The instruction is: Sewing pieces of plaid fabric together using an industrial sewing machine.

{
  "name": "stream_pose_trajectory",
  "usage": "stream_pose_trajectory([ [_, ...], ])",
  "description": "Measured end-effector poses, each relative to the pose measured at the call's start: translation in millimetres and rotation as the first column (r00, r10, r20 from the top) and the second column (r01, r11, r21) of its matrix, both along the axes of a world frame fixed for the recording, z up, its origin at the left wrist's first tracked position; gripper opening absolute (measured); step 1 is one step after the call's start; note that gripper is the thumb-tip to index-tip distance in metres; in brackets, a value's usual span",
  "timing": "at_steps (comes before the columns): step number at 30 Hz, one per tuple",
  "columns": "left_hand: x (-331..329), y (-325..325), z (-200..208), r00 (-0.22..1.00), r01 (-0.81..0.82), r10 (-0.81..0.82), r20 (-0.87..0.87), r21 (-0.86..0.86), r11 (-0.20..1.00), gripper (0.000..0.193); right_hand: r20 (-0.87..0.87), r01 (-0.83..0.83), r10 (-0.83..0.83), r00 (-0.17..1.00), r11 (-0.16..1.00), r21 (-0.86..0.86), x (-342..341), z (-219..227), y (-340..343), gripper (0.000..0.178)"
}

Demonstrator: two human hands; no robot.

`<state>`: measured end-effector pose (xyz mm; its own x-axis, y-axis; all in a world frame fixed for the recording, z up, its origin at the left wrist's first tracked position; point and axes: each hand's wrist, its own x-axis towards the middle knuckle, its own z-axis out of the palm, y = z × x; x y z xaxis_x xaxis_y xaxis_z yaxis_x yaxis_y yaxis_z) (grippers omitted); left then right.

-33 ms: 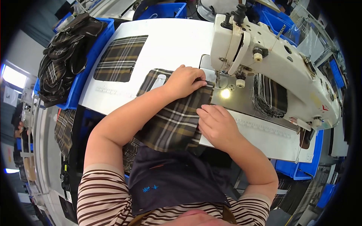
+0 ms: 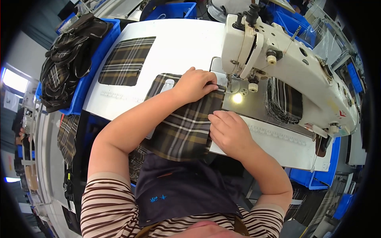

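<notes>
A brown, black and white plaid fabric piece [image 2: 182, 133] lies in front of me, its near end hanging past the table's front edge. My left hand [image 2: 196, 85] rests on its upper right part, thumb and fingers closed on the edge beside the presser foot [image 2: 235, 84]. Lower down, my right hand [image 2: 229, 131] pinches the right edge of the same fabric with bent fingers. A small pale piece with a rounded end [image 2: 168, 83] shows on the fabric, partly hidden by my left forearm.
The white sewing machine [image 2: 285, 59] stands at right, its lamp lighting the needle plate. A stack of plaid pieces [image 2: 285, 101] sits under its arm. Another plaid piece [image 2: 127, 61] lies on the white table [image 2: 186, 35]. A blue bin [image 2: 85, 85] of plaid goods stands left.
The lower part of the plaid fabric has shifted slightly to the right, and my right hand has moved a little with it. My left hand stays in place.
</notes>
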<state>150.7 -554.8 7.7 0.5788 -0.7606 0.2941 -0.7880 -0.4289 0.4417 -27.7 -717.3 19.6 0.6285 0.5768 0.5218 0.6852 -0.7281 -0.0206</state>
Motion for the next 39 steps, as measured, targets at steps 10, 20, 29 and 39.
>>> stream_pose_trajectory([
  [10, -1, -7, 8, 0.999, -0.031, 0.029, 0.025, 0.091, 0.995, 0.018, -0.057, 0.041, -0.04, 0.998, 0.999, 0.012, -4, -5, 0, 0.021],
  [20, -12, -14, 3, 0.94, -0.058, 0.071, 0.333, -0.048, 0.997, 0.011, -0.087, 0.044, -0.043, 0.995, 0.999, 0.014, -3, -2, 0, 0.021],
  [29, -33, -6, 5, 0.949, 0.137, -0.147, 0.279, 0.053, 0.989, 0.025, -0.134, 0.098, -0.097, 0.986, 0.995, -0.004, -2, 2, -8, 0.021],
  [39, -31, -4, 2, 0.958, 0.141, -0.148, 0.245, 0.046, 0.989, 0.033, -0.151, 0.133, -0.136, 0.979, 0.991, -0.03, 1, 4, -9, 0.022],
])
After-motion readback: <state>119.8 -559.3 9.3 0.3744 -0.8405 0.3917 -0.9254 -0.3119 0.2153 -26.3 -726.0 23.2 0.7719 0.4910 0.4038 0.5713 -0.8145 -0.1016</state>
